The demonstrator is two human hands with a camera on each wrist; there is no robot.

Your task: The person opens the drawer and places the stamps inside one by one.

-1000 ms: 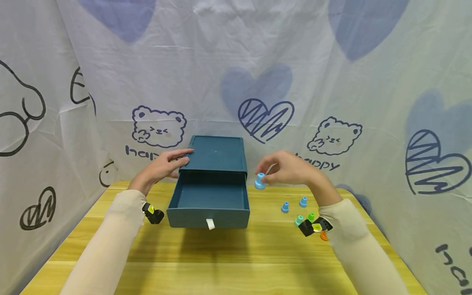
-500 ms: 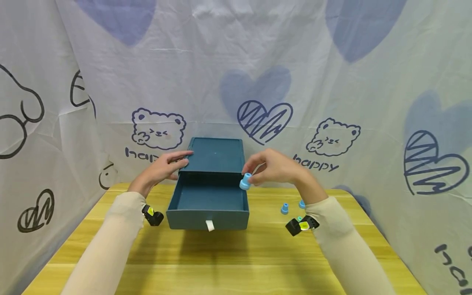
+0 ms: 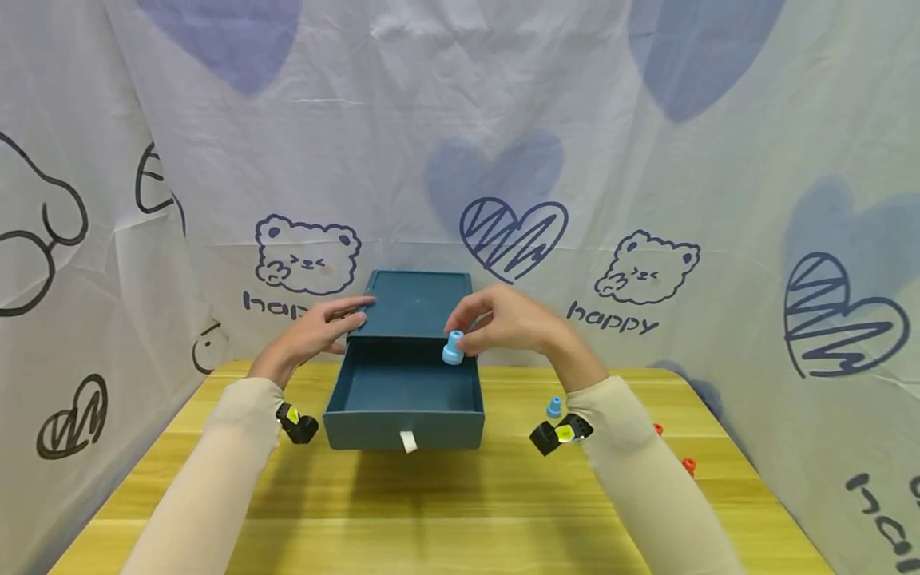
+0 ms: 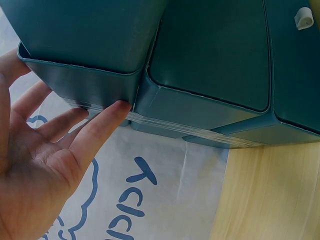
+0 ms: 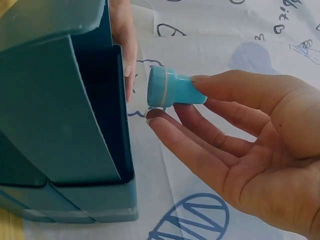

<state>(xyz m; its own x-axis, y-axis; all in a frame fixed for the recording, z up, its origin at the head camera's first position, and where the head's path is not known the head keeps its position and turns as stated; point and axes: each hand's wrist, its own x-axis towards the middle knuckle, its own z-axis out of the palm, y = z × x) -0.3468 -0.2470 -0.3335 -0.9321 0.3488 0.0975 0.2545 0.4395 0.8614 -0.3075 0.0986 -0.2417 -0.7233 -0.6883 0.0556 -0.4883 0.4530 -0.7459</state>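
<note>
Now over the open drawer (image 3: 406, 391): right hand (image 3: 503, 323), fingers curled, pinching a light blue stamp (image 3: 453, 350) between thumb and fingertips, just above the drawer's far right corner and close under the front edge of the teal box (image 3: 420, 303). Seen from the right wrist, same stamp (image 5: 170, 93) lying sideways, wide round end toward the box (image 5: 55, 105), narrow end tucked under the thumb, index finger (image 5: 175, 132) stretched beneath without a clear touch. Drawer pulled well out toward the body, inside bare, small white tab (image 3: 409, 440) on its front.

Left hand (image 3: 316, 331) laid flat against the left side of the box, fingers straight and relaxed, holding nothing. From the left wrist, fingertips (image 4: 112, 112) touching the lower edge of the box (image 4: 90, 40), palm open, drawer (image 4: 215, 55) jutting out beside it.

Elsewhere on the yellow wooden table (image 3: 460, 511): one small blue stamp (image 3: 554, 407) just right of the drawer, near the right sleeve; two small orange pieces (image 3: 688, 464) farther right, well apart from the box, too small to make out. Behind everything, a white cloth (image 3: 460, 120) printed with hearts and bears.
</note>
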